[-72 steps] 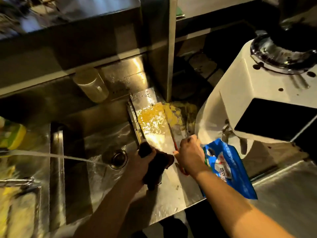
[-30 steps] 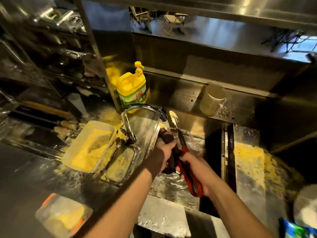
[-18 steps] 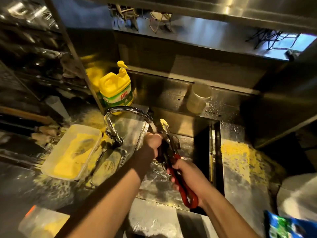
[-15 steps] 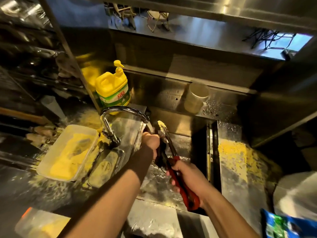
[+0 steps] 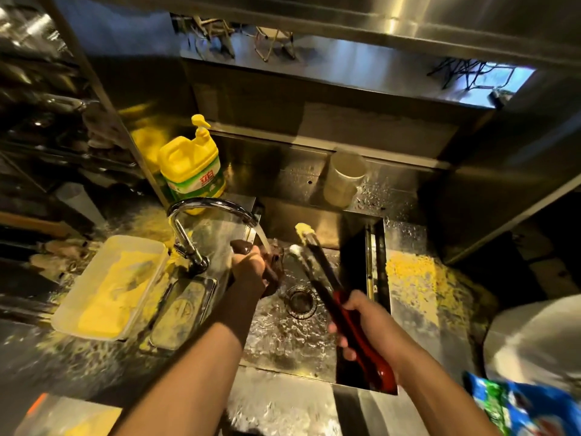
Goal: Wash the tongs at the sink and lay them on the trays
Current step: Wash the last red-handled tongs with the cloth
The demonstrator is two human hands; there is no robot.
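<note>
My hands have drawn apart over the sink (image 5: 361,229): my right hand (image 5: 366,325) still grips the red-handled tongs (image 5: 327,284), while my left hand (image 5: 251,267) clutches a dark object (image 5: 272,262) now under the tap's stream (image 5: 263,240).

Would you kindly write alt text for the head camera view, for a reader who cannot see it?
Over a steel sink, the right hand grips red-handled tongs with batter-caked tips, while the left hand holds a dark tool under the running faucet. A yellow soap bottle stands behind, and a plastic tray of yellow crumbs sits to the left.
</note>
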